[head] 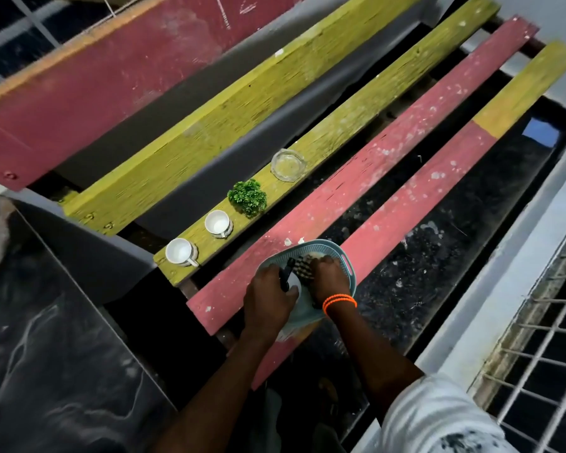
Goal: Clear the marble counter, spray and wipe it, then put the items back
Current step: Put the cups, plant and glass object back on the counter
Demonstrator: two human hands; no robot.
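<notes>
Two cups, one plant, one ashtray, one basket.

Both bare forearms reach forward and down, converging so the two hands sit almost touching. The left hand is curled, knuckles up, fingers closed around something dark and slim. The right hand, with orange bands at its wrist, is bent down with fingers tucked under and hidden.
</notes>
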